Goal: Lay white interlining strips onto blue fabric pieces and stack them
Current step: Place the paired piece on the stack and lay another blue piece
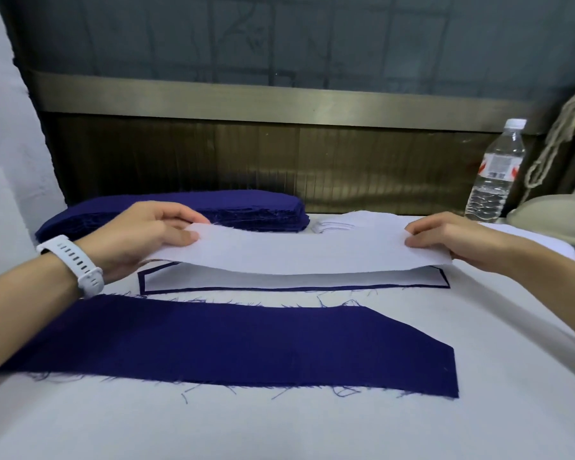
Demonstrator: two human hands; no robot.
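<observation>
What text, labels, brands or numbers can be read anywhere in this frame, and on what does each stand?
Nothing can be read with certainty.
On the clear plastic water bottle: a red-and-white label, print too blurred to read.
On the dusty grey pane behind the table: faint scrawled marks, not legible.
On the white wristwatch strap: no face or lettering shows.

The strip [296, 254] hides the far half of the lined piece [279, 282] under it; the label on the bottle [496, 167] beyond it is unreadable.
</observation>
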